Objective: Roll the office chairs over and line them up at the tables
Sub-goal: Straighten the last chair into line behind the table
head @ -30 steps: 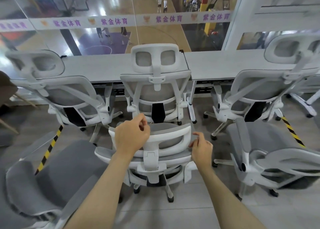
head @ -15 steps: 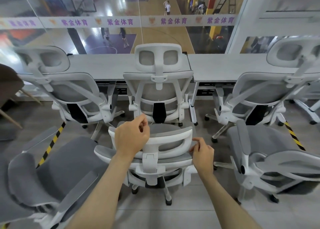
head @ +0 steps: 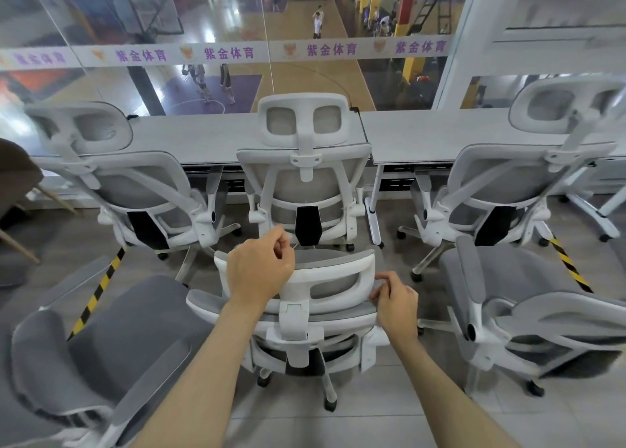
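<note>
- Left hand point(head: 259, 271): lying over the top left of the headrest point(head: 333, 278) of the near chair point(head: 296, 325), fingers curled. Whether it is gripping cannot be told.
- Right hand point(head: 395, 301): pinching the headrest's right edge, apart from the left hand.
- Near chair: white frame, grey mesh, standing just behind the middle chair point(head: 305, 176).
- Middle chair: sitting tucked at the grey table point(head: 189, 139), between the left chair point(head: 135, 183) and the right chair point(head: 501, 180).
- Two loose chairs: standing at lower left point(head: 101, 346) and at right point(head: 528, 295).
</note>
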A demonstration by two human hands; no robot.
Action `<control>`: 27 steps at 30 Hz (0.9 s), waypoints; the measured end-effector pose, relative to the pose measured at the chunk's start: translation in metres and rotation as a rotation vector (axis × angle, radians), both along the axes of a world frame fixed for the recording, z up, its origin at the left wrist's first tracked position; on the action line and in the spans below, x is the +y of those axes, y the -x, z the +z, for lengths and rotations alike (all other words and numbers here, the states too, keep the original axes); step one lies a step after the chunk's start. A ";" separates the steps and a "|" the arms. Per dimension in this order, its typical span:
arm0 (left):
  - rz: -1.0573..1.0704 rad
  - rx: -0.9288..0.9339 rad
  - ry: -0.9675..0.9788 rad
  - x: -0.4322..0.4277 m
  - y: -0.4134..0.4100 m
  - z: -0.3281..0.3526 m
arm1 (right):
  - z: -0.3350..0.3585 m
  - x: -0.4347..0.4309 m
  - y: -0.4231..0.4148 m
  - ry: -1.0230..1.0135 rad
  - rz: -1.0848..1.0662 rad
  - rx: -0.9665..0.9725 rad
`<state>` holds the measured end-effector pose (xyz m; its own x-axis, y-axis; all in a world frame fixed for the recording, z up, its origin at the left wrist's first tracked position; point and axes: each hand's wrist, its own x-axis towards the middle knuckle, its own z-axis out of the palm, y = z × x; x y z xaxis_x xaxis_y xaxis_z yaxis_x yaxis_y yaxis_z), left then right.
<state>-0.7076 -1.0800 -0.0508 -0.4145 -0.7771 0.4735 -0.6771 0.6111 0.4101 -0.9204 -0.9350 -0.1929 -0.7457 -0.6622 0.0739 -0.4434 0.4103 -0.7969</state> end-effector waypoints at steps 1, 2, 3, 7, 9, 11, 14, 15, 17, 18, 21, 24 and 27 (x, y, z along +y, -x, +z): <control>0.000 -0.001 0.002 0.000 0.001 0.000 | -0.001 -0.002 0.003 0.000 0.001 -0.003; 0.001 -0.001 0.005 -0.001 0.002 0.000 | -0.002 -0.004 0.005 0.003 -0.005 -0.001; 0.003 -0.003 0.009 -0.002 0.004 0.000 | -0.003 -0.006 0.008 0.012 -0.010 0.000; 0.004 -0.003 -0.003 -0.004 0.014 -0.002 | -0.007 -0.012 0.022 0.058 -0.017 -0.006; 0.018 -0.017 -0.003 -0.003 0.018 -0.001 | -0.009 -0.014 0.029 0.036 -0.027 -0.008; 0.023 -0.029 -0.002 0.000 0.019 0.000 | -0.010 -0.014 0.032 0.021 -0.043 -0.014; -0.006 -0.006 -0.002 0.007 0.014 -0.001 | -0.011 -0.009 0.025 0.017 -0.048 -0.007; -0.018 0.003 0.008 0.010 0.011 -0.002 | -0.013 -0.006 0.022 0.016 -0.049 -0.009; -0.040 0.028 0.034 0.014 0.005 -0.005 | -0.016 0.002 0.014 0.024 -0.053 -0.020; -0.044 0.044 0.053 0.015 0.004 -0.005 | -0.015 0.005 0.010 0.036 -0.059 -0.027; -0.034 0.073 0.080 0.010 0.000 -0.002 | -0.013 0.006 0.000 0.045 -0.064 -0.032; -0.029 0.103 0.090 0.001 -0.001 -0.001 | -0.011 -0.001 -0.007 0.054 -0.099 -0.047; -0.020 0.124 0.080 -0.008 0.004 -0.002 | -0.012 -0.008 -0.003 0.061 -0.134 -0.058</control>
